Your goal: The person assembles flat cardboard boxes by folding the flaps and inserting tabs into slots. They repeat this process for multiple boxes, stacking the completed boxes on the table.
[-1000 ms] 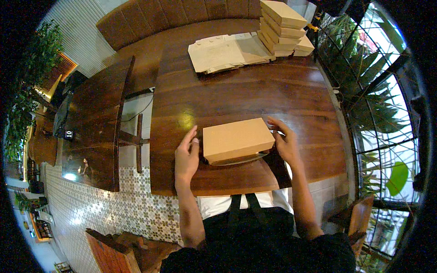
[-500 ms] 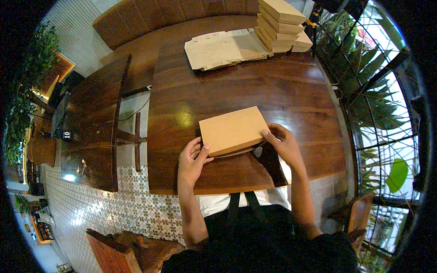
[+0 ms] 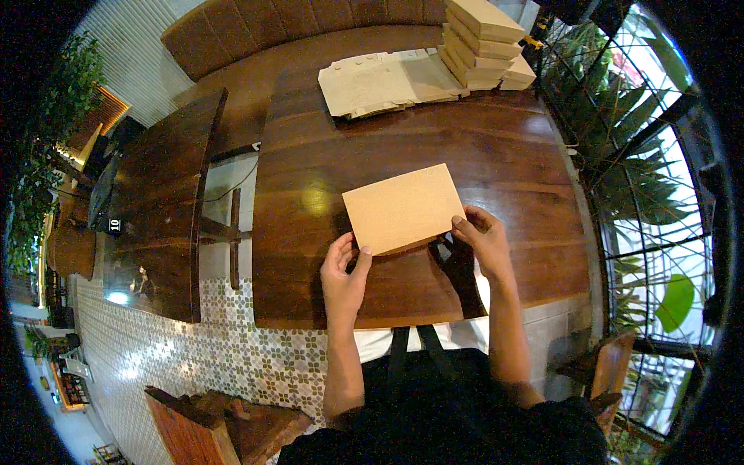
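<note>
The left hand (image 3: pixel 344 273) pinches the near left corner of a flat brown cardboard box (image 3: pixel 404 208), thumb and fingers closed on the edge. The right hand (image 3: pixel 482 240) grips the near right corner the same way, fingers curled over the top face and thumb hidden beneath. Both hands are closed on the box, one at each end of its near side.

The box sits over the middle of the dark wooden table (image 3: pixel 511 163), closer to the near edge than to the far one. Its long axis runs left to right across the table, turned a little so the right end lies farther from the person than the left. The broad plain face looks up; whether the near edge is lifted off the wood or resting on it cannot be told.

At the far edge lies a spread of flat unfolded cardboard sheets (image 3: pixel 372 81), and at the far right corner a stack of finished boxes (image 3: pixel 480 39), just beside the sheets.
</note>
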A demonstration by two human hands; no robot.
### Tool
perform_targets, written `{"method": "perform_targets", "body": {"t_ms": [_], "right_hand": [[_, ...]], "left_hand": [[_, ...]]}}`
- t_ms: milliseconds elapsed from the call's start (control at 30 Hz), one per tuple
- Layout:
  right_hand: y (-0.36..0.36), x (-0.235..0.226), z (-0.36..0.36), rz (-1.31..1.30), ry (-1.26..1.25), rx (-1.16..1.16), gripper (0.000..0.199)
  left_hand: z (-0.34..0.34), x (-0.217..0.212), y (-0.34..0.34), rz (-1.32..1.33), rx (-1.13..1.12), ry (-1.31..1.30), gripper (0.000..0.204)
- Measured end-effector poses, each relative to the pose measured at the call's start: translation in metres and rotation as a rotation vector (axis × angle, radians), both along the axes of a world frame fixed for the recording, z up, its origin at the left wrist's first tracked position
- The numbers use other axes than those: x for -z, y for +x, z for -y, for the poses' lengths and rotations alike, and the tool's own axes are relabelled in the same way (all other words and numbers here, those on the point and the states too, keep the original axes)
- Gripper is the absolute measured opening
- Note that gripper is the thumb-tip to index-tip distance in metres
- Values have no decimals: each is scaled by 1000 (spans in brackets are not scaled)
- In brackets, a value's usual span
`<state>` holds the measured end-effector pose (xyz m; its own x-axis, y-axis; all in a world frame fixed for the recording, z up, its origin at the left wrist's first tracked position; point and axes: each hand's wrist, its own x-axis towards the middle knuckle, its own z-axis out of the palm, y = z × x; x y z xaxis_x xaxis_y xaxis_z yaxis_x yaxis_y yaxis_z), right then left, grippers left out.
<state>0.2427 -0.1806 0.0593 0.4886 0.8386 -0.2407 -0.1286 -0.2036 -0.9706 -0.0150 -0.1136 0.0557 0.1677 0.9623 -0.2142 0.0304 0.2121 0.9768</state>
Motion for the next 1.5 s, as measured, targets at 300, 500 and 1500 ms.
{"method": "perform_targets", "body": {"t_ms": [300,500,1500], "right_hand": [[-18,8,-5,-289,331,219,48],[-17,12,-6,-346,388,182,54],[-52,47,-7,-967,338,-81,50]], "left_hand": [[16,-2,22,253,-164,-11,57],[13,3,19,314,-184,39,58],[19,-51,53,138,-196,716,65]]}}
